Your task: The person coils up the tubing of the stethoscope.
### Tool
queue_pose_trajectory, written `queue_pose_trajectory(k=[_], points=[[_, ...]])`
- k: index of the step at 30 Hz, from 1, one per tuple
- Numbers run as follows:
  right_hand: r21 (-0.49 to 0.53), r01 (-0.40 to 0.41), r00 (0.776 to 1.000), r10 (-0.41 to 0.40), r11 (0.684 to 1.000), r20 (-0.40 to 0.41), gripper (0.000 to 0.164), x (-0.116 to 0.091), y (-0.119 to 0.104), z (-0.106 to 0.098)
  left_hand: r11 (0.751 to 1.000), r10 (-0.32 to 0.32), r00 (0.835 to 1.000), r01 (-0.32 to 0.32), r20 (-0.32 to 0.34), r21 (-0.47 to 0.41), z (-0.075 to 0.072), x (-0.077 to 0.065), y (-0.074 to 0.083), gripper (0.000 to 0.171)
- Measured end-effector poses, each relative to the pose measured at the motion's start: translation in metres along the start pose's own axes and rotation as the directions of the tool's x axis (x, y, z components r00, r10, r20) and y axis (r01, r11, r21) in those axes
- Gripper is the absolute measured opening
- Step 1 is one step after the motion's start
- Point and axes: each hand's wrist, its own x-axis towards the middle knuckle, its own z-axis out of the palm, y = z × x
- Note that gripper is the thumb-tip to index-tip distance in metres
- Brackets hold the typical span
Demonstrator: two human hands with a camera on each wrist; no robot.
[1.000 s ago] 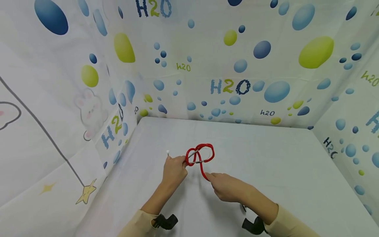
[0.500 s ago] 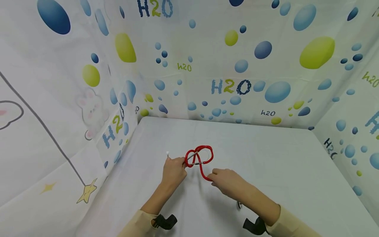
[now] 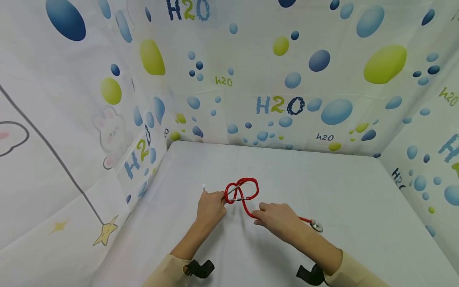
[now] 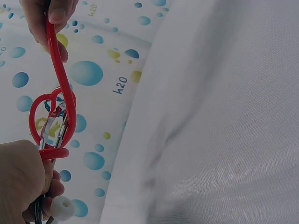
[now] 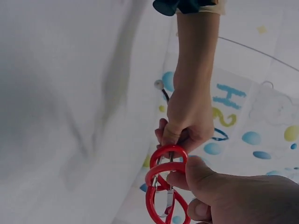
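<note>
A stethoscope with red tubing (image 3: 257,190) is held above the table between my two hands. My left hand (image 3: 211,208) grips its metal ear tubes, and a white ear tip (image 4: 62,208) sticks out of that fist in the left wrist view. The tubing is looped round itself and round the metal tubes just beyond my left fingers. My right hand (image 3: 279,220) pinches the tubing that runs down from the loops. Past the right wrist, the round metal chest piece (image 3: 316,226) hangs at the end of a short red stretch; part of the tube lies hidden behind that hand.
A white cloth covers the table (image 3: 322,179). Patterned curtains (image 3: 251,79) with blue and green drops stand at the back and both sides. Black straps with camera mounts (image 3: 201,269) sit at the cuffs of both sleeves.
My right hand has moved slightly to the right along the tubing. The chest piece has swung up and right, out from behind the right forearm. My left hand has barely moved.
</note>
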Motion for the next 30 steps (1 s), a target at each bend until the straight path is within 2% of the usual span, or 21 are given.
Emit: queue_pose_trajectory(k=[5,15,19,24,30], points=[[-0.093,0.043,0.999,-0.045,0.995,-0.014,0.013,-0.002,-0.001,-0.003,1.0,0.009,1.0,-0.009,-0.021,-0.011,0.001,-0.001,0.001,0.012],[-0.201,0.19,0.98,-0.198,0.961,-0.023,0.036,-0.003,0.002,-0.006,0.999,0.035,0.999,-0.035,0.038,0.017,0.004,-0.006,0.002,0.006],[-0.185,0.236,0.966,-0.252,0.954,-0.065,0.037,-0.002,0.004,-0.008,0.998,0.056,0.998,-0.057,0.042,0.005,0.004,-0.007,0.004,0.005],[-0.15,0.287,0.943,-0.307,0.946,-0.129,0.031,0.002,0.001,-0.009,0.997,0.071,0.996,-0.073,0.061,0.019,0.006,-0.008,0.008,0.006],[-0.136,0.3,0.932,-0.32,0.944,-0.167,0.029,0.01,0.003,-0.014,0.992,0.114,0.99,-0.119,0.084,0.051,0.011,-0.011,0.011,0.009]])
